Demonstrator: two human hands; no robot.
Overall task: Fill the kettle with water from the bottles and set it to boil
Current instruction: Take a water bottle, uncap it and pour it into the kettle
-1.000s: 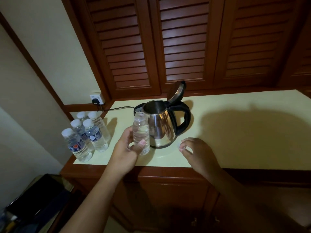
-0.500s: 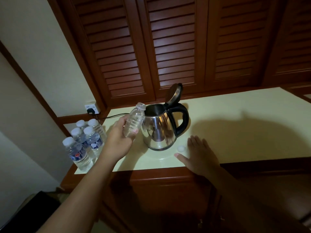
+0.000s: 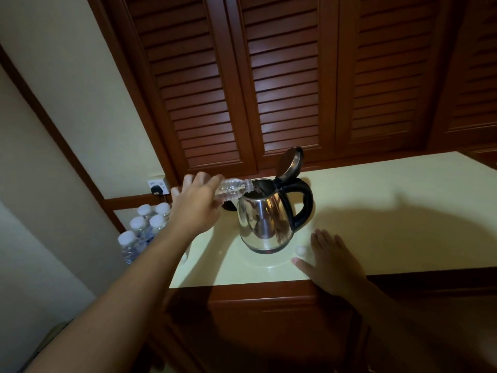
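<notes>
A: Head view, nearest first: two hands. The right hand (image 3: 333,262) lies flat on the cream countertop (image 3: 390,211) near its front edge, fingers straight, holding nothing.

B: And that white dot just beside it?

A: One bottle cap (image 3: 301,249), loose on the top.

B: The left hand (image 3: 196,208)?

A: Fingers wrapped round one clear bottle (image 3: 232,191), tipped nearly level, its mouth at the rim of the one steel kettle (image 3: 265,222). The kettle stands mid-counter, its lid (image 3: 290,162) hinged up.

B: Any more bottles?

A: Five capped bottles (image 3: 139,227), white tops, clustered at the counter's left end. Behind them is one wall socket (image 3: 157,182) with one black plug (image 3: 156,190) in it, then the louvred doors (image 3: 290,90).
</notes>
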